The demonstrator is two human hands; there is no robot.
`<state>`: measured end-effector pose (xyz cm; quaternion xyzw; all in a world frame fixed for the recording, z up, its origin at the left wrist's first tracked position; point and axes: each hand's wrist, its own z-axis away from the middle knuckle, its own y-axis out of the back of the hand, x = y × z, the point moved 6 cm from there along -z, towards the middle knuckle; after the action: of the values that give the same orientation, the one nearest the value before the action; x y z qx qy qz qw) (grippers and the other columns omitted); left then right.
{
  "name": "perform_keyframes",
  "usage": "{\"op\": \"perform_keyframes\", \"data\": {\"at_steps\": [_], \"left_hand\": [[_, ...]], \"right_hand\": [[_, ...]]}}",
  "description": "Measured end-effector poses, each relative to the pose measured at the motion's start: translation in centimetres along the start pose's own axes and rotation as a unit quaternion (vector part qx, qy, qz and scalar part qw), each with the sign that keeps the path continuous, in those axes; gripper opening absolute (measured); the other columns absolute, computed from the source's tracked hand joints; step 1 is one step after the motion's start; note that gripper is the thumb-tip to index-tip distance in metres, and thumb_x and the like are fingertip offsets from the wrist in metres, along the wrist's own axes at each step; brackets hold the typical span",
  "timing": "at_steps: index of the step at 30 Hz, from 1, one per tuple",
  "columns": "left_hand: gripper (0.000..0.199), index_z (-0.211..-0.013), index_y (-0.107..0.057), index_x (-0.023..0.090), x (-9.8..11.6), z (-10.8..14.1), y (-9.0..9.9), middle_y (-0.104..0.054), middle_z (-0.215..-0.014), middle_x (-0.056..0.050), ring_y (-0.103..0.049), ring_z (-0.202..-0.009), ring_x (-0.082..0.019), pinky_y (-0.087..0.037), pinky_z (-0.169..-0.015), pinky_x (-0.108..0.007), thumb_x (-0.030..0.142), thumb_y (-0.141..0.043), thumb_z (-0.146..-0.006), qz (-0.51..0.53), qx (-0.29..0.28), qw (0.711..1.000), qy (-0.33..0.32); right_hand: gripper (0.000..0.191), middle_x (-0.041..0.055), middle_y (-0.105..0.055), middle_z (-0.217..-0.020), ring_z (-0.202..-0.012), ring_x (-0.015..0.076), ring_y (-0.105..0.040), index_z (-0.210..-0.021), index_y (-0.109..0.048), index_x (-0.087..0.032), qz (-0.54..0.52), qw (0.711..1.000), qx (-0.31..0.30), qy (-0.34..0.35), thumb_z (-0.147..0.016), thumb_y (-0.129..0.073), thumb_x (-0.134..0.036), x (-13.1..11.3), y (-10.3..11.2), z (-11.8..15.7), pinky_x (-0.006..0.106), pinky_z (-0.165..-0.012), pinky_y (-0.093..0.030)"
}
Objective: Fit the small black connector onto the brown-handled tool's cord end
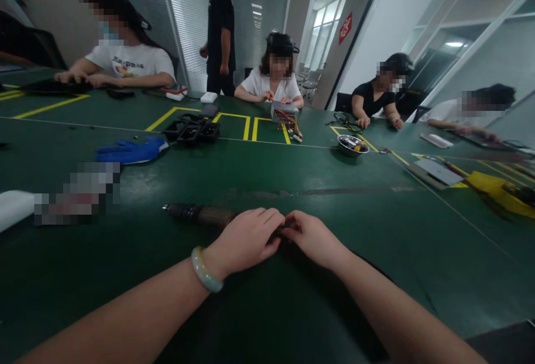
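Note:
A dark corded tool that looks like an electric drill [213, 216] lies on the green table, its black chuck and silver tip pointing left. My left hand [251, 236], with a pale bangle on the wrist, is wrapped over the drill's right-hand end and hides it. Fingertips of my right hand [311, 238] pinch at that same end, touching my left fingers. What exactly the right fingers grip is hidden. Past my right forearm runs a black cord [374, 268].
A blue glove [131, 150] lies at the left, near a white object [16, 208]. Farther back are black plastic parts [192, 130], a grey box with wires [285, 112] and a metal bowl [353, 145]. Several people sit across the table [259, 177]; another person [220, 29] stands behind.

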<state>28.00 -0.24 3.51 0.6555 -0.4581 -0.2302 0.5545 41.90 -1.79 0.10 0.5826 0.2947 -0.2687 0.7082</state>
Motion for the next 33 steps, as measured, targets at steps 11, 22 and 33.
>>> {"op": "perform_keyframes", "data": {"at_steps": [11, 22, 33], "left_hand": [[0.021, -0.099, -0.056, 0.017, 2.0, 0.8, 1.6, -0.06, -0.103, -0.007, -0.054, -0.103, -0.022, -0.042, -0.096, -0.041, 0.034, -0.051, -0.088, 0.02, 0.058, 0.994, -0.088], [0.051, -0.129, -0.053, 0.024, 5.3, 3.1, -1.0, -0.05, -0.14, -0.005, -0.047, -0.127, -0.021, -0.037, -0.106, -0.034, 0.044, -0.062, -0.083, 0.177, -0.127, 0.93, -0.296], [0.066, -0.137, -0.046, 0.026, 5.1, 3.1, -1.3, -0.042, -0.147, -0.003, -0.038, -0.135, -0.019, -0.03, -0.11, -0.034, 0.053, -0.063, -0.079, 0.18, -0.143, 0.929, -0.289]], "right_hand": [[0.013, 0.0037, -0.067, -0.09, -0.081, 0.0173, -0.062, -0.098, -0.062, -0.016, -0.005, 0.998, -0.055, 0.02, -0.089, -0.055, -0.024, 0.2, -0.2, -1.0, 0.026, -0.071, -0.044], [0.021, 0.0016, -0.067, -0.079, -0.072, 0.0167, -0.063, -0.103, -0.059, -0.017, -0.001, 0.998, -0.064, -0.016, -0.093, -0.051, -0.033, 0.2, -0.6, -0.8, 0.027, -0.067, -0.045], [0.021, 0.002, -0.066, -0.078, -0.072, 0.0171, -0.062, -0.103, -0.059, -0.017, 0.02, 0.998, -0.052, -0.005, -0.093, -0.05, -0.034, 0.1, -0.6, -0.8, 0.028, -0.066, -0.043]]}}
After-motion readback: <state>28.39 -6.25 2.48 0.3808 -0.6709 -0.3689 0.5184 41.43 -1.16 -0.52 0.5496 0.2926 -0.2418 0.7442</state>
